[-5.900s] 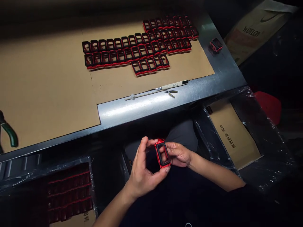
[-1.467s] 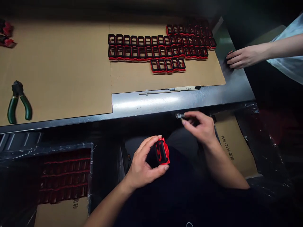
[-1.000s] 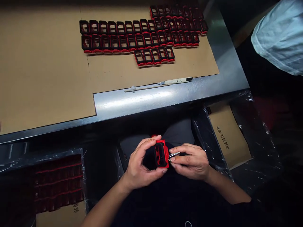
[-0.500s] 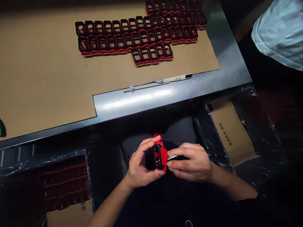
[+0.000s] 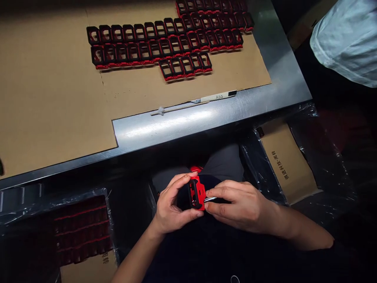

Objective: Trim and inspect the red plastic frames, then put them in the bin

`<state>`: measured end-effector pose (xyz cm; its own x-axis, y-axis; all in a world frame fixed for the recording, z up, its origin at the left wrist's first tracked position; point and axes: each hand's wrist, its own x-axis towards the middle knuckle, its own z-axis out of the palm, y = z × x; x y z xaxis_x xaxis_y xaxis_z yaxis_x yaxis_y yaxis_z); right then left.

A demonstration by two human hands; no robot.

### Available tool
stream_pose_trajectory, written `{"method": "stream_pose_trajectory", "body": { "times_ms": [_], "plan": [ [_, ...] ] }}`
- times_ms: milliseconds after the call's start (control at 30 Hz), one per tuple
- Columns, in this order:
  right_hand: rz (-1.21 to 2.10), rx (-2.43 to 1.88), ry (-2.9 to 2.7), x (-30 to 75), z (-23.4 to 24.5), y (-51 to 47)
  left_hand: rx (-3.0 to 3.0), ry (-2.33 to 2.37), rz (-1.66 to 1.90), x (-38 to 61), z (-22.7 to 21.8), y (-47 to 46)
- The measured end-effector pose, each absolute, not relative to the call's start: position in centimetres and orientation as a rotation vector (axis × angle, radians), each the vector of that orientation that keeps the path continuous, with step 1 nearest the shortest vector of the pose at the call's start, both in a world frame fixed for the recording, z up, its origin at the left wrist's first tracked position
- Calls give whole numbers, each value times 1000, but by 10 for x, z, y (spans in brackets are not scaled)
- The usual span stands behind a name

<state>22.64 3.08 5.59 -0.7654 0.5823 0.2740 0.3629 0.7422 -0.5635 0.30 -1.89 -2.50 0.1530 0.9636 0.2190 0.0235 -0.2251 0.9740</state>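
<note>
Since a second ago the right hand (image 5: 241, 204) has closed in on the piece, and the red-and-black frame (image 5: 196, 192) has turned nearly edge-on to the camera. The left hand (image 5: 171, 208) pinches this frame between thumb and fingertips, low over the lap and below the steel table (image 5: 182, 125). The right hand grips a slim metal tool (image 5: 209, 199), its tip touching the frame's right side; what the tip does there is hidden.

Judging by the layout, much is done. Rows of finished-looking frames (image 5: 165, 43) lie in order on the cardboard sheet (image 5: 59, 90). The plastic-lined box (image 5: 79, 228) at lower left holds many more red pieces. A pen-like tool marked A55 (image 5: 218, 96) and a thin rod (image 5: 176, 109) lie untouched at the cardboard's edge. A co-worker's pale sleeve (image 5: 347, 43) shows at upper right.
</note>
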Motion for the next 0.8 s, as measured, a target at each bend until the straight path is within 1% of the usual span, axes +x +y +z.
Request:
{"method": "stream_pose_trajectory", "body": {
  "times_ms": [367,433,533,633,700,800],
  "plan": [
    [683,-637,-2523,224,52,26,1343,1039,1246,4,-26,-23],
    [695,-651,-2450,221,48,25,1218,1025,1278,6,-29,-27],
    [814,-703,-2255,216,43,28,967,966,1315,10,-31,-32],
    [890,-871,-2016,213,36,50,756,886,1389,13,-32,-32],
    [802,-1062,-1918,214,26,78,683,818,1455,14,-33,-31],
    [515,-1284,-1952,217,0,135,684,767,1490,13,-35,-32]
  ]
}}
